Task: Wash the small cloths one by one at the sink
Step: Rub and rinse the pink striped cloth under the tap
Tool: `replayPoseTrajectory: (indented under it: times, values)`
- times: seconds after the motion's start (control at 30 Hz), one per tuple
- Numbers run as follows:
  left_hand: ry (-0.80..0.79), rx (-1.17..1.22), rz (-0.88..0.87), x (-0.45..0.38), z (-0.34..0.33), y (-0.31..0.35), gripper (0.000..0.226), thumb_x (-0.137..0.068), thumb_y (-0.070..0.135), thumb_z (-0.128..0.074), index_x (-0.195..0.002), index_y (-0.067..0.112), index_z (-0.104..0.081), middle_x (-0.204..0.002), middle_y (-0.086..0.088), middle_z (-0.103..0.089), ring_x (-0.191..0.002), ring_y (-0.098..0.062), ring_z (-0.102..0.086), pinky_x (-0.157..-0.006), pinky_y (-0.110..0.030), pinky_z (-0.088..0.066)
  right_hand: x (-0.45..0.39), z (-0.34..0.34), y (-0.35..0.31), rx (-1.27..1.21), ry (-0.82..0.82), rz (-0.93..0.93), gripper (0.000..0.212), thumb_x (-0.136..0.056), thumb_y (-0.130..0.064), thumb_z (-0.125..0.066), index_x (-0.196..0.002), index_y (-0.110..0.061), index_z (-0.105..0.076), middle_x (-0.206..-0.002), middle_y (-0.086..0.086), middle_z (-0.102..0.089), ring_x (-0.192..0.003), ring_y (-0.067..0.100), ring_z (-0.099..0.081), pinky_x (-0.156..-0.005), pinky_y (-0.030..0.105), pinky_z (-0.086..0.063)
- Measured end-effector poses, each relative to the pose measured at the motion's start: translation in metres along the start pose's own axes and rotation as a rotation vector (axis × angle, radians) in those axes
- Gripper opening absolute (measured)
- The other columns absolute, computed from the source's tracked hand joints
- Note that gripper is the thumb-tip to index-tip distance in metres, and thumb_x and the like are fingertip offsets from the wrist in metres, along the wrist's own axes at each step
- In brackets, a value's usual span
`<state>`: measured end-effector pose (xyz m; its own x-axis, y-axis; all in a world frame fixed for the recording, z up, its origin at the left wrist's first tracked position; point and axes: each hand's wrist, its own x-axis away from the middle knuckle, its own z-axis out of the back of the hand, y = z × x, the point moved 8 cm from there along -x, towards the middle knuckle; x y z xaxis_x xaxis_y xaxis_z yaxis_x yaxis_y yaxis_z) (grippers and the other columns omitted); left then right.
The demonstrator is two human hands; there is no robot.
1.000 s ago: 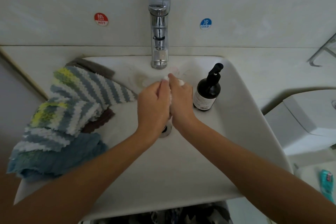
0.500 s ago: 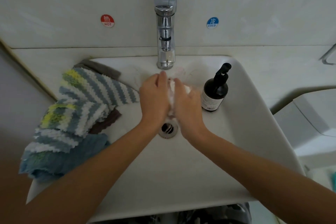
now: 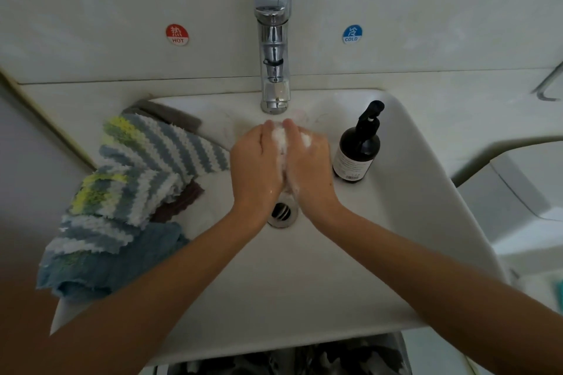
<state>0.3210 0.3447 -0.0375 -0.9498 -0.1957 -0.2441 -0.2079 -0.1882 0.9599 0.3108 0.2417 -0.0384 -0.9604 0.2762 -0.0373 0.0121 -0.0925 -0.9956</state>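
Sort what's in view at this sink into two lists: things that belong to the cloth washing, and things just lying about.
Belongs to the job:
- white soapy cloth, held between left hand and right hand
- sink
- tap
- dark pump bottle
- pile of striped and blue cloths on the sink's left rim

Just lying about:
- hot sticker
- cold sticker

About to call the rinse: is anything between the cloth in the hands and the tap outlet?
Nothing visible. The small white cloth sits pressed between the left hand and right hand, just below the faucet spout, with only open air between. The soap bottle stands off to the right.
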Motion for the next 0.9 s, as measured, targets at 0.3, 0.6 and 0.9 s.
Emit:
replayPoseTrajectory:
  times: [0.3,0.6,0.9]
  values:
    - [0.030,-0.038,0.017,-0.011,0.001,-0.002,0.048,-0.101,0.020,-0.045,-0.054,0.021,-0.039,-0.047,0.007,-0.037,-0.043,-0.003,-0.036,-0.051,-0.025,-0.033,0.012,-0.001,0.012,-0.027,-0.066,-0.161,0.036,-0.101,-0.031,-0.047,-0.072,-0.016,-0.061,-0.058,0.001,-0.058,-0.055,0.017,-0.061,-0.050,0.034,-0.053]
    - [-0.042,-0.114,-0.041,-0.004,-0.005,-0.001,0.043,-0.101,0.025,-0.045,-0.059,0.015,-0.048,-0.052,0.001,-0.048,-0.049,-0.012,-0.046,-0.052,-0.031,-0.040,0.006,0.001,0.017,0.023,-0.110,-0.197,0.035,-0.103,-0.028,-0.044,-0.081,-0.008,-0.062,-0.064,0.006,-0.062,-0.059,0.015,-0.064,-0.056,0.031,-0.056]
    - [-0.349,-0.126,-0.130,-0.028,0.011,0.026,0.037,-0.095,0.012,-0.058,-0.066,-0.009,-0.048,-0.059,-0.010,-0.040,-0.053,-0.008,-0.038,-0.048,-0.017,-0.032,-0.018,0.020,-0.007,0.045,-0.255,-0.121,0.033,-0.094,-0.036,-0.062,-0.070,-0.016,-0.052,-0.055,-0.001,-0.047,-0.044,0.011,-0.039,-0.044,0.021,-0.029]
